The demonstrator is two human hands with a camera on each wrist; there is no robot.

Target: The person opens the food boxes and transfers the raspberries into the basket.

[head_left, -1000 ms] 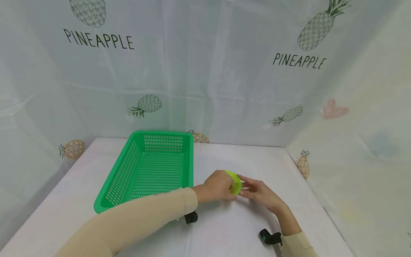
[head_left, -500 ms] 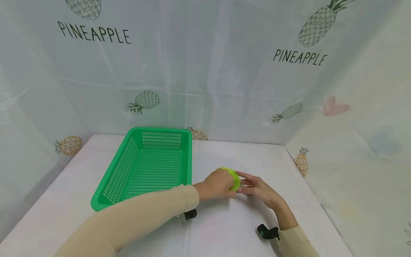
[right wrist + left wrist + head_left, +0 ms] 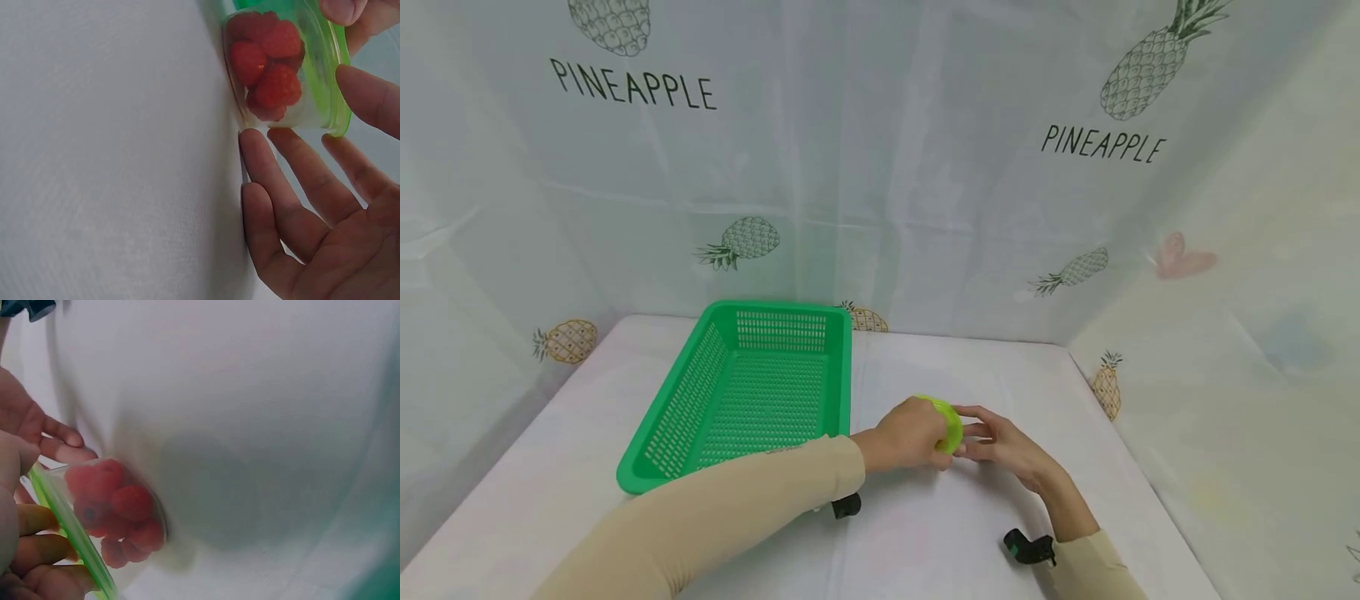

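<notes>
Two hands: both meet at one small clear tub (image 3: 950,427) with a lime-green lid (image 3: 325,62), on the white tabletop (image 3: 940,533) just to the right of the green basket (image 3: 752,392).
Contents: red raspberries (image 3: 265,62), a loose pile showing through the clear wall.
Left hand (image 3: 904,435): fingers curled round the tub from the basket side, gripping lid and wall.
Right hand (image 3: 1000,442): fingers straight and spread; whether the tips touch the tub's far side or only stand beside it I cannot tell.
Weight: probably light; a small tub of berries should lift easily with one hand.
Stiffness: the thin clear wall looks likely to flex under a hard squeeze, while the lid rim seems the firmer part.
Fragility: soft fruit inside, which would bruise if the tub were shaken or tipped sharply.
Slip: smooth plastic, so a pinch on the wall alone could slide.
Best hold: around the green lid rim, thumb opposite fingers, tub kept level.
Basket: empty mesh floor, its near right corner close to the left forearm.
</notes>
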